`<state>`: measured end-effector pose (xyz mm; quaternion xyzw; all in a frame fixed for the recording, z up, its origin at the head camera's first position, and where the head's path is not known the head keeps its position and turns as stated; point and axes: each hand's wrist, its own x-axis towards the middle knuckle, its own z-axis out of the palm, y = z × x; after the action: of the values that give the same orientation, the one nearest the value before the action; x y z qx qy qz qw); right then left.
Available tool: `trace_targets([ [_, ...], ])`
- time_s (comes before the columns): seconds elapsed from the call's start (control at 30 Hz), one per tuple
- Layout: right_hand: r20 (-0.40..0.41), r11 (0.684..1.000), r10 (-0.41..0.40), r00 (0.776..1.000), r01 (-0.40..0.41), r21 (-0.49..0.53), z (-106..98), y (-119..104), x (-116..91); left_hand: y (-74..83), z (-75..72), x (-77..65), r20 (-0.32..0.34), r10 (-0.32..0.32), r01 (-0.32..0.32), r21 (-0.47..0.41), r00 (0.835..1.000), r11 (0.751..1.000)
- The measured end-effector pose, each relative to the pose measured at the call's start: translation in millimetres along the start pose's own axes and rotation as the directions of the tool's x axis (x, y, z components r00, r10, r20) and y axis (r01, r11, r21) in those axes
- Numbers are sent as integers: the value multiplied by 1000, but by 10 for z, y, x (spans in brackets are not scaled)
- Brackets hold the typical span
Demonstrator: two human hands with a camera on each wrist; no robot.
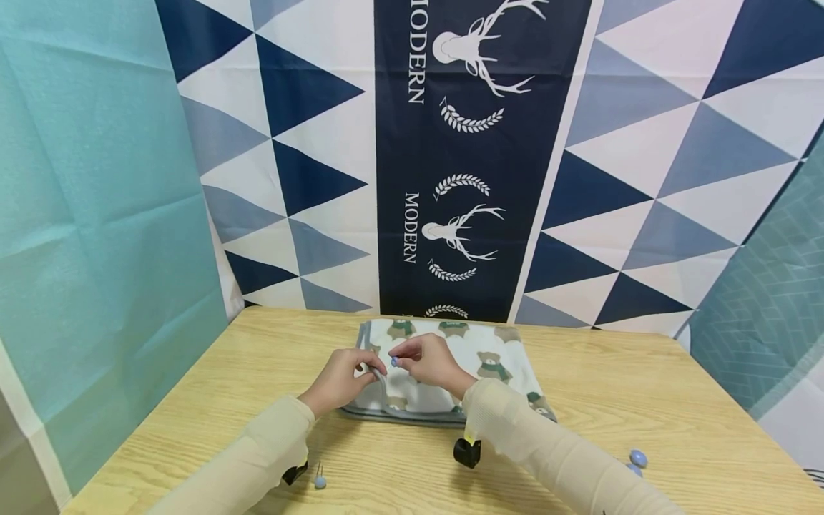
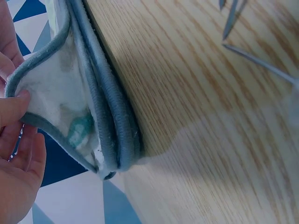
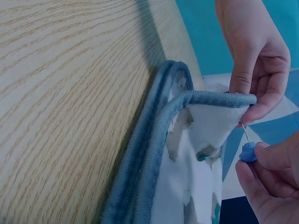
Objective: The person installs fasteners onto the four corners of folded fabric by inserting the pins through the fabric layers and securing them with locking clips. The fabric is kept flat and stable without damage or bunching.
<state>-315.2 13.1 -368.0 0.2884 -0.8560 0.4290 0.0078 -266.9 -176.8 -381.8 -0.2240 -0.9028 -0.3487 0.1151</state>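
Note:
A folded white blanket (image 1: 438, 386) with a bear print and grey-blue piped edges lies on the table. My left hand (image 1: 341, 379) pinches a lifted edge of it, thumb on one face and fingers behind, as the left wrist view shows. My right hand (image 1: 428, 360) holds a blue-headed pin (image 3: 248, 152) by its head, between thumb and fingers. The pin's thin metal shaft (image 3: 245, 133) points at the raised blanket edge, close beside the left fingertips. Part of the left fingers is hidden behind the cloth.
Another blue-headed pin (image 1: 320, 482) with two metal prongs lies on the wooden table (image 1: 399, 472), near the left forearm. Two blue round pieces (image 1: 638, 458) are at the right, beside the right sleeve. A patterned curtain (image 1: 315, 157) hangs behind the table.

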Motion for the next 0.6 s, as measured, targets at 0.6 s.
trace_targets([
  [0.6,-5,1000,-16,1000,16,3,7,-8,-5,-1,-11,-18,-3,-4,4,-7,1000,1000],
])
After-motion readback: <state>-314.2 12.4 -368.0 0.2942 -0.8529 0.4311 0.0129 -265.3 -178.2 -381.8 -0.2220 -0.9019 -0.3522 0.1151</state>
